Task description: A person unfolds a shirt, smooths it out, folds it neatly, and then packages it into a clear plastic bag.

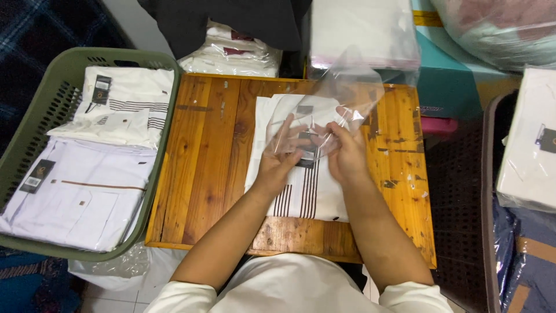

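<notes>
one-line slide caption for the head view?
Both hands hold a clear plastic bag over a folded white striped shirt on a wooden table.

A clear plastic bag [341, 104] is held over the wooden tabletop [214, 174]. Small dark tags [36, 175] hang on the white shirts in the green basket [35, 110]. A teal box [443, 75] and shirts wrapped in plastic [231, 58] sit behind.

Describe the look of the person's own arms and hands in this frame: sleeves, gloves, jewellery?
Both forearms are bare. Short white sleeves show at the bottom edge, part of a white top. The left hand and right hand wear no gloves; no ring, watch or bracelet shows.
</notes>
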